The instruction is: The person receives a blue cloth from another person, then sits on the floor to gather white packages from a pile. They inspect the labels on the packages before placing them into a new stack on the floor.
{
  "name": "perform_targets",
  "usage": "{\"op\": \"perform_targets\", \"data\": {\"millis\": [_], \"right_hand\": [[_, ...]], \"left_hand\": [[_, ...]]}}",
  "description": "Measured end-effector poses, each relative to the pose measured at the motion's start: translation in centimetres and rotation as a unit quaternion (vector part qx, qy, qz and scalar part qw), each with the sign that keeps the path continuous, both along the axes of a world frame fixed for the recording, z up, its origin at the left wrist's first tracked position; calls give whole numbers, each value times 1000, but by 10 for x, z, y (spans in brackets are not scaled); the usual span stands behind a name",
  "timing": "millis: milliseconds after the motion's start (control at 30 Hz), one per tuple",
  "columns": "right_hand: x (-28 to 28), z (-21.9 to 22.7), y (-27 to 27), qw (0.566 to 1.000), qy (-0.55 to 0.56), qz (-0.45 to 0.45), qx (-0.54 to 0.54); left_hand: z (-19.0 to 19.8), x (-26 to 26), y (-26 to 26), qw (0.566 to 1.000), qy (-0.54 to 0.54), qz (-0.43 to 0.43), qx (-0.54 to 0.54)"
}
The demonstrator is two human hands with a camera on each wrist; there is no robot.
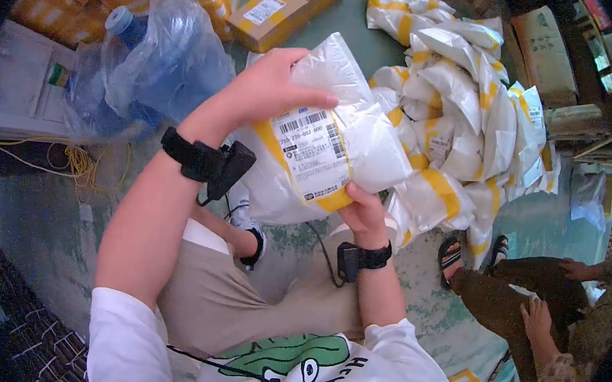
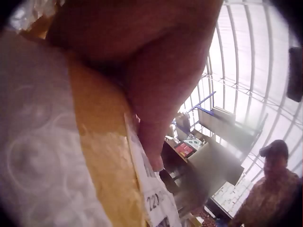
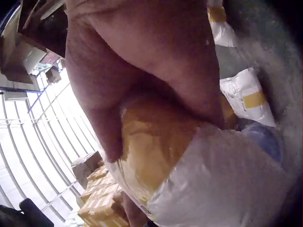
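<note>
A white plastic parcel bag [image 1: 269, 187] with a yellow band is held up over the lap, its printed shipping label [image 1: 306, 147] facing the head camera. My left hand [image 1: 280, 82] grips its upper side, the thumb lying across the front near the label's top edge. At the lower right corner my right hand [image 1: 364, 213] pinches the bag, with the thumb over the yellow band. In the left wrist view, the bag's yellow tape [image 2: 102, 142] runs beside the left hand. The right wrist view has the right thumb and fingers on either side of the taped edge [image 3: 147, 146].
A heap of similar white parcels [image 1: 446, 116] lies on the floor ahead to the right. Cardboard boxes [image 1: 287, 9] stand ahead, with large blue water bottles [image 1: 156, 66] at left. Another person's hand [image 1: 537, 316] and sandalled foot [image 1: 450, 258] appear at right. Yellow cable [image 1: 84, 166] lies coiled at left.
</note>
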State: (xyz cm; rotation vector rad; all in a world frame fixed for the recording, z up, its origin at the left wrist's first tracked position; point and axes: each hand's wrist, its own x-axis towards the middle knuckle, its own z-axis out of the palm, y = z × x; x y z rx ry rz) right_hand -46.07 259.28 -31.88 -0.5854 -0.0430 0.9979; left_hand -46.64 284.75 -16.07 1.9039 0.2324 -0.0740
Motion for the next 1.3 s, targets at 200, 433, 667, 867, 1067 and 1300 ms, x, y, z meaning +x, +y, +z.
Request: {"op": "perform_targets", "data": {"millis": [200, 433, 667, 867, 1067, 1300], "right_hand": [[-1, -4, 1, 999, 9, 32, 16], [-3, -2, 4, 999, 3, 16, 38], [-1, -9, 7, 1000, 7, 7, 22], [-1, -8, 11, 999, 10, 21, 28], [-2, -11, 12, 998, 41, 47, 15], [14, -21, 61, 993, 71, 18, -94]], "left_hand": [[-8, -1, 2, 999, 6, 32, 37], [-14, -2, 6, 998, -22, 55, 32], [-21, -1, 11, 998, -17, 53, 36], [-26, -2, 16, 995, -14, 80, 65], [-30, -3, 23, 977, 13, 73, 199], [-37, -8, 61, 953, -81, 240, 168]]}}
